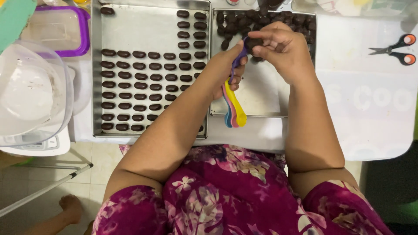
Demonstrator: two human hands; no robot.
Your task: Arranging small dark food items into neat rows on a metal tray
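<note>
Our left hand (226, 72) grips the purple measuring spoon (237, 61) of a coloured set; our right hand (281, 48) pinches dark dough (254, 42) over the right baking tray (265, 98).

Lighting was bright, even, diffuse from overhead; shadows were soft and faint. Mild glare sat on the left metal tray (143, 30) and the clear bowl (35, 91). Focus was sharp mid-frame; the edges bent slightly, and the bottom corners went dim.
</note>
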